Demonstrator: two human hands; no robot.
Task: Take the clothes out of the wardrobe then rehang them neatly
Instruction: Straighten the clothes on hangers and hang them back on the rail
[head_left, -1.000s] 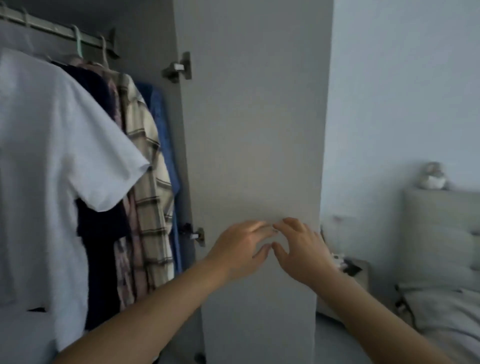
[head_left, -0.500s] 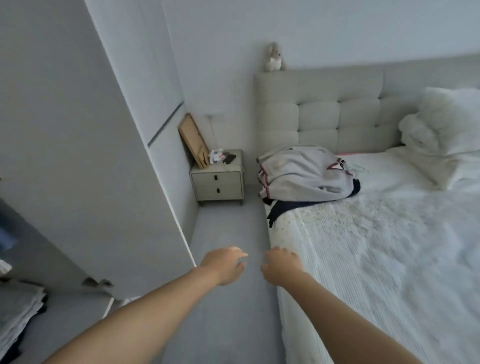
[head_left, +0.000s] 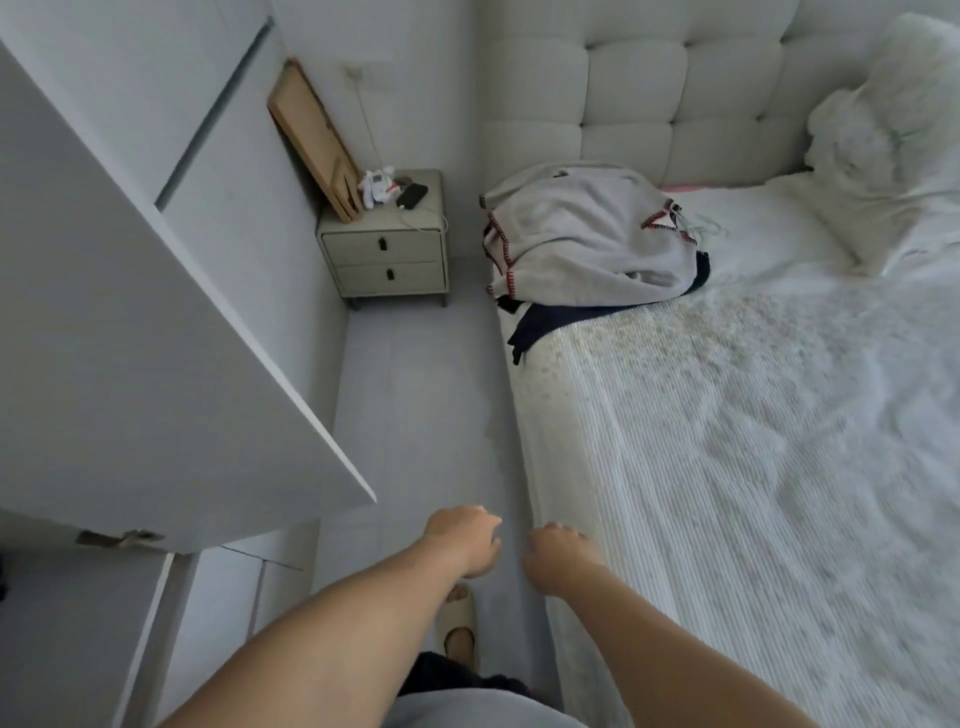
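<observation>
Leftmost, the white wardrobe door (head_left: 156, 332) stands swung open, with one metal hinge (head_left: 120, 538) showing at its near edge; nothing of the wardrobe's inside can be seen. Beyond it, against the far wall, stands one small nightstand (head_left: 385, 254) with two closed drawers, so what they hold cannot be told. On its top lie a dark phone (head_left: 413, 195) with a white cable, a small white-and-red item too small to name, and one wooden board (head_left: 314, 140) leaning against the wall.

Near the bottom of the view are two bare hands, side by side and close together over the grey floor (head_left: 415, 405). The left hand (head_left: 462, 540) has its fingers loosely curled and holds nothing; the right hand (head_left: 558, 558), just at the near-left edge of the bed (head_left: 753, 467), is likewise loosely curled and empty — its fingertips cannot be seen clearly. Below the left hand one foot in a beige slipper (head_left: 460, 631) shows.

Farther right, the clothes (head_left: 587, 239) lie in one heap on the far-left part of the bed — a grey garment with red stitching on top of a dark navy one (head_left: 540, 322). The heap lies well apart from both hands, farther away and slightly right of them. At the far right, white bedding (head_left: 883, 130) is bunched by the padded headboard (head_left: 675, 93).
</observation>
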